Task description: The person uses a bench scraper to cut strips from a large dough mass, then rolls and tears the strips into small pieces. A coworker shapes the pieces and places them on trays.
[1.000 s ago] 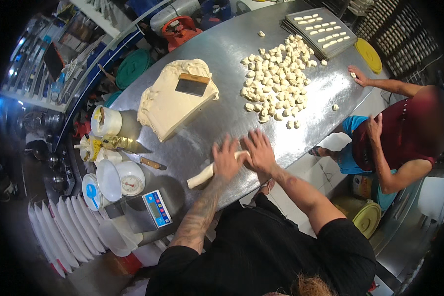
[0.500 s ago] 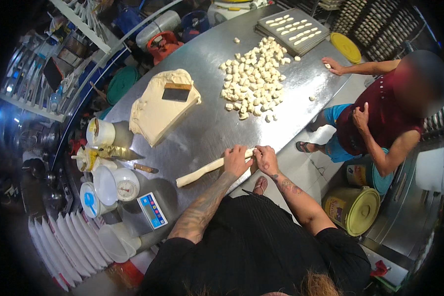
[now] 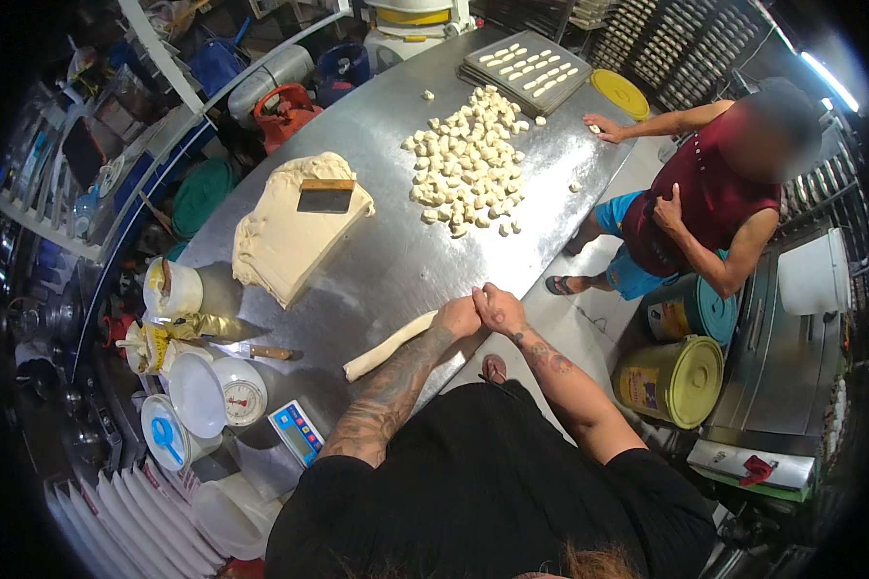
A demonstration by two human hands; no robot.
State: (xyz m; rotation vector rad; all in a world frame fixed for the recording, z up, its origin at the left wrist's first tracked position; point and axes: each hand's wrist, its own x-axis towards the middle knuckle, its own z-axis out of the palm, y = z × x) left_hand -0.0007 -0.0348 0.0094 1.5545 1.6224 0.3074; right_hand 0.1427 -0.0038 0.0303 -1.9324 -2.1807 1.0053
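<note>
A long rope of pale dough (image 3: 388,345) lies on the metal table (image 3: 381,246), its right end running into my left hand (image 3: 458,317), which is closed around it. Pressed against that hand is my right hand (image 3: 499,310), its fingers curled shut over the table's near edge. Whatever is between the right fingers is hidden. Beyond my hands lies a heap of small dough pieces (image 3: 468,164). To the left is a big slab of dough (image 3: 285,232) with a wooden-handled bench scraper (image 3: 326,196) resting on top.
Trays (image 3: 528,72) with rows of shaped dough stand at the far end. Across the table's right side, a co-worker (image 3: 700,183) rests one hand on it. A knife (image 3: 270,352), a dial scale (image 3: 242,396) and a digital scale (image 3: 296,434) sit at left. Lidded buckets (image 3: 671,381) stand at right.
My hands have drawn together and closed into fists at the rope's right end; before, the left fingers lay spread over the dough. The whole view has shifted a little.
</note>
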